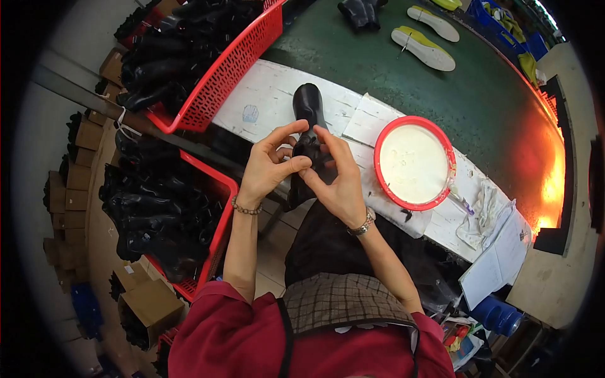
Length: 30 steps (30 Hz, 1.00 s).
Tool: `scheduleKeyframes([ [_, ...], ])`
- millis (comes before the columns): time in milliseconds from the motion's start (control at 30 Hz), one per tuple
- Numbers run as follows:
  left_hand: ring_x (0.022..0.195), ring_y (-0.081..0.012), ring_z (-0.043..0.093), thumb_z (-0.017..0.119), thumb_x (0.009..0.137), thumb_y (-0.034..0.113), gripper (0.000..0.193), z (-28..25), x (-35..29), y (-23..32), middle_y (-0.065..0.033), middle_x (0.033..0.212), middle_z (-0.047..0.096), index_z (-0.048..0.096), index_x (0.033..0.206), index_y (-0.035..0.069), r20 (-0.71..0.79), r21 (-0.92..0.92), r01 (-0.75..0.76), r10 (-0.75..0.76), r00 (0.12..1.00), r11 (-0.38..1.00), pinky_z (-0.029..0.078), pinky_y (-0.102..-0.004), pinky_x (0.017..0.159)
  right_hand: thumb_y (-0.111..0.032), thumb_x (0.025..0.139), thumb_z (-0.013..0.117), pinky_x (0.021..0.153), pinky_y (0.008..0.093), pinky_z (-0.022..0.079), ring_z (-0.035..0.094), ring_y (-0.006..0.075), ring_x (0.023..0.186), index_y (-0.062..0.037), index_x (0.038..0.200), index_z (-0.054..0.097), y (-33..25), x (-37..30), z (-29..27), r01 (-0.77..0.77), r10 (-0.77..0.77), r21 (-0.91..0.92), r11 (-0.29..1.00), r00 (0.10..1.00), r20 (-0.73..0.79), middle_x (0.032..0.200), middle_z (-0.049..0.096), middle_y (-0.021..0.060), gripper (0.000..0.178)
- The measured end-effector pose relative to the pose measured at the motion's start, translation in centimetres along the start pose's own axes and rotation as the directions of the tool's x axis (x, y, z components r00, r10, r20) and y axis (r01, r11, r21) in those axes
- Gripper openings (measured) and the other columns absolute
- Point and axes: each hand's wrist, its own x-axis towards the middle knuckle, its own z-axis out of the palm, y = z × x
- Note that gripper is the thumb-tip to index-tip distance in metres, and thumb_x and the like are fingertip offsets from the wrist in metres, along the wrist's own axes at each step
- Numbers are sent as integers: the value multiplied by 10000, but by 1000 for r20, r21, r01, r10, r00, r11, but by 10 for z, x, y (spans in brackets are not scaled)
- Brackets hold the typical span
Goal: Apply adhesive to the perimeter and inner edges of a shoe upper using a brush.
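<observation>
A black leather shoe upper (307,101) lies over the near edge of the white bench, its rounded toe pointing away from me. My left hand (271,160) grips it from the left, thumb and fingers curled in at its middle. From the other side my right hand (337,173) holds it, with the fingers bent over it and the thumb close to the left thumb. Both hands partly cover the upper, so what lies between the thumbs is hard to make out. Right of my hands stands a red basin (451,157) holding white liquid (413,164).
A brush (462,200) and a crumpled cloth (482,217) lie beyond the basin. Pale soles (423,49) and a black shoe (362,14) rest on the green conveyor belt (491,94). Red baskets (230,69) of black uppers stand left. An orange glow shows at the belt's right end.
</observation>
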Motion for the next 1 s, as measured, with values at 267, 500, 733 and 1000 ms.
scheduleKeyframes([
  [267,1035,-132,638,710,945,4,428,4,5,-3,-93,1326,673,657,1369,6,-5,9,-66,66,998,998,560,-282,847,-95,807,749,1008,440,512,629,378,1197,-62,1378,611,-5,23,-6,292,-302,-257,921,953,0,1326,642,171,588],
  [500,815,-129,695,685,993,87,187,15,26,16,-78,906,769,761,1143,7,-149,453,-59,141,979,890,532,-261,766,-49,939,634,714,382,526,653,295,787,-3,1041,708,-5,46,-17,98,-140,-260,961,979,-146,906,691,149,134],
  [733,771,-7,570,679,1005,87,206,16,48,3,22,846,703,752,1172,-8,-156,144,-42,64,986,989,462,-187,699,-119,994,635,639,276,486,599,108,677,1,1078,720,2,55,-16,-119,93,-118,986,974,-209,779,683,70,170],
  [1000,692,4,493,689,988,66,222,21,53,-3,55,730,631,669,1202,9,-141,85,-12,23,990,996,393,-179,642,-112,1005,627,632,247,479,588,66,696,15,1104,731,20,58,-23,-76,68,-25,997,969,-237,776,691,37,192],
])
